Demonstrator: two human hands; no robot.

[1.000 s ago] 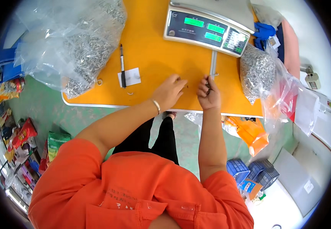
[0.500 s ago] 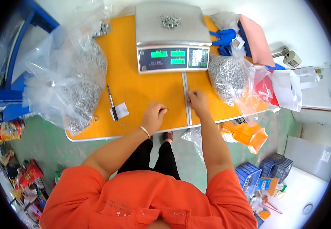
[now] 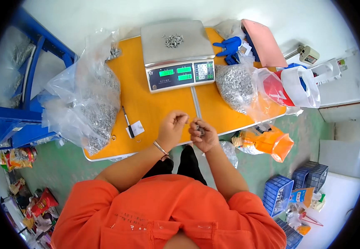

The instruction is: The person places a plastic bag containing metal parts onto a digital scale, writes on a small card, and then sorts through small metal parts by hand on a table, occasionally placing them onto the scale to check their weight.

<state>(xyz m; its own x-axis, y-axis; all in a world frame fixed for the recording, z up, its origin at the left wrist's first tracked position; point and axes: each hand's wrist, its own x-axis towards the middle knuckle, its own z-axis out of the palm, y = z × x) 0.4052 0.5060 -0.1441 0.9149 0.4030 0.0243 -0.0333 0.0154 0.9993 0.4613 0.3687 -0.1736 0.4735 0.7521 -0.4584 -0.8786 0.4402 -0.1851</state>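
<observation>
Both my hands are raised over the front of the orange table, close together. My left hand [image 3: 172, 129] is closed in a pinch; whatever its fingertips hold is too small to make out. Beside it, my right hand [image 3: 206, 137] is turned palm up, its fingers curled around several small grey metal pieces [image 3: 201, 131]. Beyond them stands a digital scale [image 3: 180, 74] with green-lit displays. A small heap of silvery metal pieces [image 3: 173, 40] lies on its steel pan. Large clear bags of similar pieces stand on the left [image 3: 99, 99] and right [image 3: 234, 87] of the table.
A pen [image 3: 128, 122] lies across a small white paper [image 3: 136, 129] on the orange table [image 3: 155, 103]. Blue gloves [image 3: 229, 47] and a pink board [image 3: 264, 43] are at the back right. Blue shelving [image 3: 43, 54] rises on the left; blue crates [image 3: 278, 193] stand on the floor.
My right hand has come nearer to my left and turned palm up, showing metal pieces in it. My left hand stays pinched. The whole view has shifted slightly.
</observation>
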